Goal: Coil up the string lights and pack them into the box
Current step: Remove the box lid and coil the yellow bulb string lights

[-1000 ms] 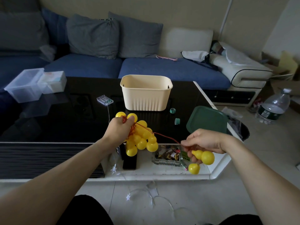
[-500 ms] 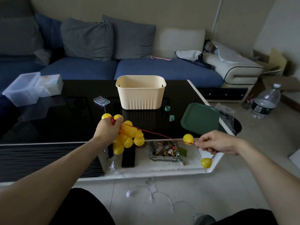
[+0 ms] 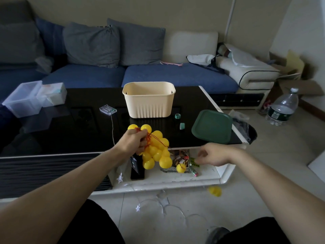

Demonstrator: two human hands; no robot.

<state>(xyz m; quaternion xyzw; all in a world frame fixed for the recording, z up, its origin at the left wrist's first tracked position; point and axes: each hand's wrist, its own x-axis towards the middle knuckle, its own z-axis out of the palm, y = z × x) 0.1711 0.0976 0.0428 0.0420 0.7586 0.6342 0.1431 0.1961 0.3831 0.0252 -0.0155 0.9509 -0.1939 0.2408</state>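
String lights (image 3: 155, 148), a bunched yellow-bulb cluster, sit clamped in the left hand (image 3: 134, 143) fingers at 6 o'clock from the box (image 3: 149, 100) on the worktop (image 3: 70, 124), right hand (image 3: 213, 154) fingers blurred, grip indeterminate; risk: dangling bulbs (image 3: 214, 190) snagging, loosening the coil.

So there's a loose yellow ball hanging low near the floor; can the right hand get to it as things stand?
Probably yes: the right hand holds nothing visible, and the blurred yellow ball hangs below it, in front of the table edge, with nothing between.
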